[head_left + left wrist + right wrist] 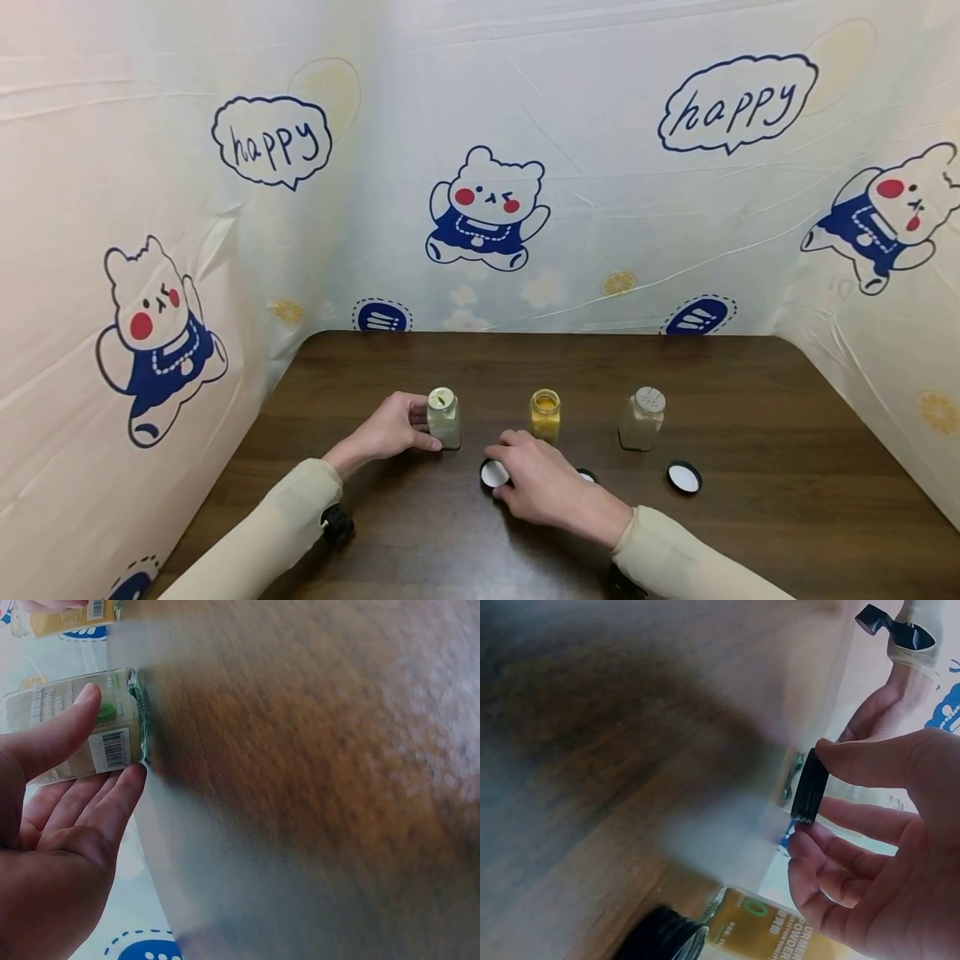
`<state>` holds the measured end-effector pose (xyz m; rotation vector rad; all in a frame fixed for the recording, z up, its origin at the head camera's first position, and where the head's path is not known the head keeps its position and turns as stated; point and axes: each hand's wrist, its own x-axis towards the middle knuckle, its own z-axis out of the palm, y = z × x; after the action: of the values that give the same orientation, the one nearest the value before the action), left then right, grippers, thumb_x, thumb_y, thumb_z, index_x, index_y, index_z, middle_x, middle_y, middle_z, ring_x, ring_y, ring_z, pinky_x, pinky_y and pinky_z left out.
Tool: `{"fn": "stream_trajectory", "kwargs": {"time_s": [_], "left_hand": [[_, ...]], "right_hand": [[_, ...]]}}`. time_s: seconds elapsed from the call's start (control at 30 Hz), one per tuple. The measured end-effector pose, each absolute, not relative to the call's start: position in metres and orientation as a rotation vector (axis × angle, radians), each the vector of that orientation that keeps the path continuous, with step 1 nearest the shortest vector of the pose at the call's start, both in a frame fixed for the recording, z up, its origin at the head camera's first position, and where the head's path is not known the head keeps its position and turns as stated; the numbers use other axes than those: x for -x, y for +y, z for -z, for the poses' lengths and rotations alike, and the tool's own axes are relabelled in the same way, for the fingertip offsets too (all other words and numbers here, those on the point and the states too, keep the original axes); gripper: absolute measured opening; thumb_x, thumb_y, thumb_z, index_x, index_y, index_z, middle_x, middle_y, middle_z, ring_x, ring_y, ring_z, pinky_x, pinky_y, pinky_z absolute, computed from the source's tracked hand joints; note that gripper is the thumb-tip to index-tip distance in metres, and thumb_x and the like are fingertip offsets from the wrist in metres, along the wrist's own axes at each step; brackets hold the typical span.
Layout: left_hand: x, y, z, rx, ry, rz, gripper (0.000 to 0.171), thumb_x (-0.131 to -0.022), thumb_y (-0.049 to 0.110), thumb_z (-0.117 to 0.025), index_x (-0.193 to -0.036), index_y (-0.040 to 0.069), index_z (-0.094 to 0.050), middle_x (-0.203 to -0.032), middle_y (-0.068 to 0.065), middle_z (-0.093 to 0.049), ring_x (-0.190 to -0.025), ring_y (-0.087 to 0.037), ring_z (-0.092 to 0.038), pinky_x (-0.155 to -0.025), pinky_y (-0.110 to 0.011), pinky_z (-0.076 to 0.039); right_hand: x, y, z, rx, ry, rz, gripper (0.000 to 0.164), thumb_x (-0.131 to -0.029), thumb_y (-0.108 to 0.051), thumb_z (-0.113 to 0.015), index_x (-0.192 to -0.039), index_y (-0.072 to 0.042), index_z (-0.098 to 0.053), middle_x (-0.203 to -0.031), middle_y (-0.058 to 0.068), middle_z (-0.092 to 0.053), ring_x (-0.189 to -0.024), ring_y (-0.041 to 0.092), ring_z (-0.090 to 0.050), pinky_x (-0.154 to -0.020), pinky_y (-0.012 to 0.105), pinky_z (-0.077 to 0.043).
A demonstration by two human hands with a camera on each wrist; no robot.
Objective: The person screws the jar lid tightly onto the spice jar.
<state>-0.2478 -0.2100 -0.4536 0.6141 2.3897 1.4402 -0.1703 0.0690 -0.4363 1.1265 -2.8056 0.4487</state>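
Note:
At the left stands a clear glass spice jar (pixel 445 427) with pale contents and a light inner top. My left hand (pixel 392 427) holds it low down. The thumb (pixel 71 727) lies across its labelled face, and the other fingers are along its side. My right hand (pixel 543 482) pinches a black screw lid (pixel 808 787) by its edges, thumb on one side and fingertips on the other. The lid's white liner faces up in the head view, close over the table in front of the jars. Behind the right hand is a jar of yellow powder (pixel 546 412), its lower part overlapped by the hand.
A third jar (pixel 642 422) with a perforated shaker top stands to the right. Another black lid (pixel 684 477) lies liner up in front of it. One more lid (pixel 587 476) shows partly behind the right hand. The brown table (pixel 765 400) meets a printed curtain (pixel 600 192).

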Motion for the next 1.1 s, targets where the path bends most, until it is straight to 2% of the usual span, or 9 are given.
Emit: {"fn": "stream_trajectory", "kwargs": {"time_s": [0.2, 0.6, 1.1], "left_hand": [[0.247, -0.21, 0.454, -0.624, 2.329, -1.498, 0.05, -0.08, -0.013, -0.085, -0.126, -0.012, -0.067, -0.119, -0.022, -0.074, -0.114, -0.034, -0.071, -0.095, -0.038, -0.059], [0.246, -0.21, 0.453, -0.619, 2.321, -1.513, 0.05, -0.079, -0.014, -0.085, -0.126, -0.012, -0.067, -0.119, -0.022, -0.074, -0.113, -0.034, -0.071, -0.094, -0.036, -0.06], [0.247, -0.21, 0.455, -0.626, 2.321, -1.509, 0.049, -0.079, -0.014, -0.085, -0.125, -0.012, -0.068, -0.117, -0.021, -0.074, -0.11, -0.032, -0.072, -0.093, -0.037, -0.06]], "right_hand": [[0.172, 0.067, 0.432, -1.134, -2.794, -0.463, 0.037, -0.085, -0.018, -0.087, -0.119, -0.007, -0.075, -0.106, 0.002, -0.065, -0.095, 0.02, -0.061, -0.077, 0.032, -0.057], [0.175, 0.064, 0.429, -1.128, -2.777, -0.479, 0.035, -0.085, -0.018, -0.087, -0.116, -0.008, -0.075, -0.104, 0.001, -0.064, -0.092, 0.02, -0.06, -0.074, 0.031, -0.057], [0.181, 0.058, 0.42, -1.093, -2.763, -0.506, 0.034, -0.087, -0.017, -0.085, -0.118, -0.007, -0.075, -0.106, 0.002, -0.063, -0.096, 0.02, -0.061, -0.077, 0.033, -0.058]]}}
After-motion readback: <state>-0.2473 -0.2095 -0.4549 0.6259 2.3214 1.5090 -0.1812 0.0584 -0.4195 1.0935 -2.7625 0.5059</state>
